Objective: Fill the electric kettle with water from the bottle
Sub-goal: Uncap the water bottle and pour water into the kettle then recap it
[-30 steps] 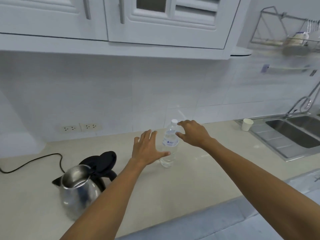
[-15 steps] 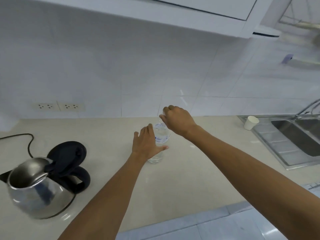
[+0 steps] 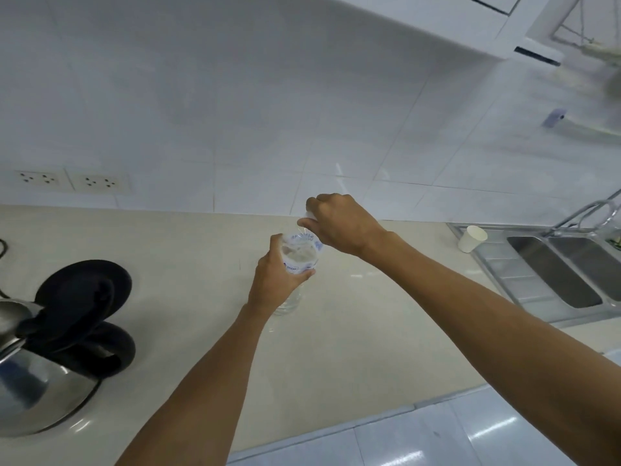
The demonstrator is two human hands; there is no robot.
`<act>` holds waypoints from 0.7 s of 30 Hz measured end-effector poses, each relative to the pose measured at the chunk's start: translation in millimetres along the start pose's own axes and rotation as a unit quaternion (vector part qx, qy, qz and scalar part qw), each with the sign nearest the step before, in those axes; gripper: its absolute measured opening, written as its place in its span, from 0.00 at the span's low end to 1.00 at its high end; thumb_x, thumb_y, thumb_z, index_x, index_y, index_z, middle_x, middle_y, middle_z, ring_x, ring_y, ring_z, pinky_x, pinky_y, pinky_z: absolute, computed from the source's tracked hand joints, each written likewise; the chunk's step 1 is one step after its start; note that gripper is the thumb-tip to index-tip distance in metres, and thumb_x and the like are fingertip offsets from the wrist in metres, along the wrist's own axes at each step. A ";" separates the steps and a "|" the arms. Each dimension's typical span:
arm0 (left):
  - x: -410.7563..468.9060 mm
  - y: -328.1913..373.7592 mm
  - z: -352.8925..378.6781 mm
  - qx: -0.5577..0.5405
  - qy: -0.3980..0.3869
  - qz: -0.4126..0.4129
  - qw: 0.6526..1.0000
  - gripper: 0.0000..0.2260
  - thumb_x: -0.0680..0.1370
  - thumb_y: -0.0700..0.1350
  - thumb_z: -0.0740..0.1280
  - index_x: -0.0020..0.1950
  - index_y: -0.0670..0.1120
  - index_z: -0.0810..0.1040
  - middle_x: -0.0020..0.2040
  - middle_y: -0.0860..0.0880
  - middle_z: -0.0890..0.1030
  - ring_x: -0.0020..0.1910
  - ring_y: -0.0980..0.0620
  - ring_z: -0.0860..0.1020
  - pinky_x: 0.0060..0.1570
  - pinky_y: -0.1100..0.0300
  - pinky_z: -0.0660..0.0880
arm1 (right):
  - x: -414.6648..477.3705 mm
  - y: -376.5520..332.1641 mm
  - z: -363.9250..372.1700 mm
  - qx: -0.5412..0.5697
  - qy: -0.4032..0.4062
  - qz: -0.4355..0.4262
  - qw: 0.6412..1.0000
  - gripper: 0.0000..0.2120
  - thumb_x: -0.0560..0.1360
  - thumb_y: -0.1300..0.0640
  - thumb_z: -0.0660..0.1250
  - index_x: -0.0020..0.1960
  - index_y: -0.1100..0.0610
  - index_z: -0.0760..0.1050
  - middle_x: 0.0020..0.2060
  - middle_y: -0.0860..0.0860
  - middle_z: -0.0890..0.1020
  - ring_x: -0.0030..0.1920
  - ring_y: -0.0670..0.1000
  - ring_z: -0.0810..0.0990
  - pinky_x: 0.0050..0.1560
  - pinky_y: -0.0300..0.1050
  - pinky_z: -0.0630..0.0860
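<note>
A clear plastic water bottle (image 3: 300,260) with a white and blue label stands on the beige counter (image 3: 353,358). My left hand (image 3: 274,280) is wrapped around its body. My right hand (image 3: 339,223) is closed over the bottle's top, where the white cap is mostly hidden under the fingers. The steel electric kettle (image 3: 37,381) sits at the left edge of the view, cut off by the frame, with its black lid (image 3: 84,290) flipped up and its black handle toward the bottle.
A white paper cup (image 3: 472,238) stands on the drainboard of a steel double sink (image 3: 568,274) at the right. Two wall sockets (image 3: 70,179) sit on the tiled wall at left. The counter's front edge runs diagonally across the bottom.
My left hand has closed around the bottle's body and my right hand has settled over its cap. The view has tilted down and right, pushing the kettle to the left edge.
</note>
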State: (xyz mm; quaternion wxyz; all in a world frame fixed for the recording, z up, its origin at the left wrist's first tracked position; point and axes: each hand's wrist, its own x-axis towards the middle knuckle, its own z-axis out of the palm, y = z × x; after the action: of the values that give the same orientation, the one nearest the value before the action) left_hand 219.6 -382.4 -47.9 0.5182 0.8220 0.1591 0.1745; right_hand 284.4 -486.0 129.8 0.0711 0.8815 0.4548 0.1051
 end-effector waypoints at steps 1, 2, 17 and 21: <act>0.5 0.3 -2.1 -0.010 -0.006 -0.002 1.000 0.38 0.67 0.55 0.85 0.68 0.50 0.68 0.57 0.53 0.81 0.58 0.44 0.82 0.54 0.53 0.79 | 0.3 -0.6 -0.9 0.008 -0.001 0.002 1.000 0.19 0.84 0.47 0.60 0.55 0.65 0.76 0.47 0.60 0.81 0.46 0.61 0.80 0.42 0.45 0.66; 1.0 1.1 -4.3 -0.017 -0.013 -0.005 1.000 0.38 0.67 0.55 0.85 0.68 0.50 0.68 0.56 0.54 0.80 0.58 0.44 0.81 0.55 0.51 0.80 | 0.7 -1.2 -2.0 0.018 -0.003 0.002 1.000 0.19 0.83 0.47 0.60 0.54 0.65 0.76 0.47 0.60 0.81 0.46 0.61 0.79 0.42 0.45 0.66; -58.5 49.9 -100.0 -0.043 -0.084 0.036 0.995 0.35 0.66 0.56 0.85 0.64 0.57 0.68 0.55 0.58 0.82 0.55 0.56 0.82 0.54 0.57 0.79 | -30.1 -49.1 -104.8 0.134 -0.070 0.045 0.988 0.13 0.80 0.47 0.65 0.55 0.57 0.79 0.49 0.55 0.84 0.52 0.55 0.79 0.53 0.53 0.78; -84.7 78.5 -147.0 -0.059 -0.088 0.050 0.993 0.33 0.66 0.54 0.85 0.62 0.58 0.68 0.56 0.60 0.81 0.55 0.62 0.81 0.50 0.62 0.77 | -37.7 -82.5 -156.3 0.118 -0.079 0.051 0.989 0.13 0.81 0.48 0.64 0.58 0.55 0.79 0.52 0.54 0.84 0.53 0.53 0.78 0.57 0.54 0.78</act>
State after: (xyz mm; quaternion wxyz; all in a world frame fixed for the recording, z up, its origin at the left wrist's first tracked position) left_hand 84.2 -335.2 72.1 0.5685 0.8090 0.0607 0.1365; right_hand 159.1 -464.7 258.3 -0.0029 0.9113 0.4113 -0.0156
